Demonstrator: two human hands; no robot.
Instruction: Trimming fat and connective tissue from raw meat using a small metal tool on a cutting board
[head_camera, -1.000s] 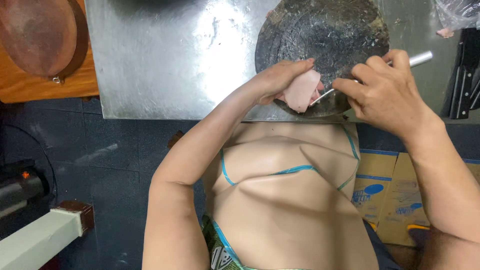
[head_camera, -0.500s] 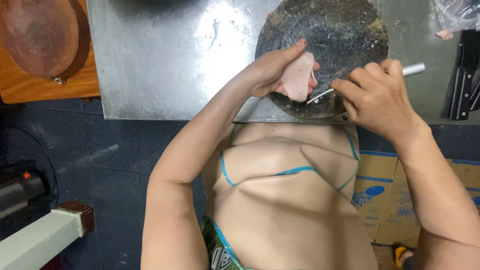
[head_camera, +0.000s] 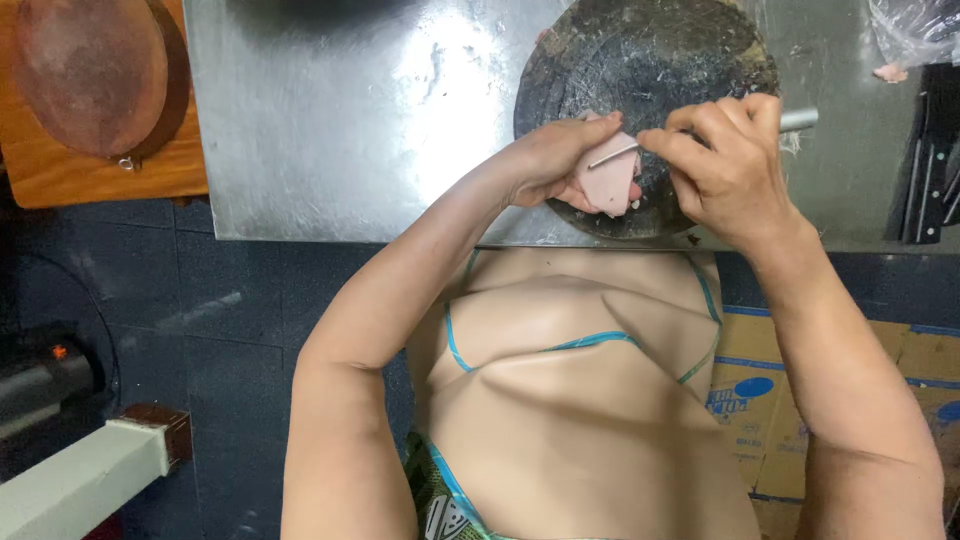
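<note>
A steel table (head_camera: 330, 140) is filling the top. Nearest, the left hand (head_camera: 545, 160) is gripping a pale pink meat piece (head_camera: 608, 182); at three o'clock, the right hand (head_camera: 725, 160) is clasping a metal tool (head_camera: 800, 120) over a dark round board (head_camera: 640, 70).

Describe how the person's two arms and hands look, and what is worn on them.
Both arms are bare from upper arm to fingers: no sleeves, gloves, watch, rings or bracelets show on the left hand or the right hand. Fingernails are short and unpainted as far as can be seen. The only clothing nearby is a beige apron with teal-blue piping over the chest.
</note>
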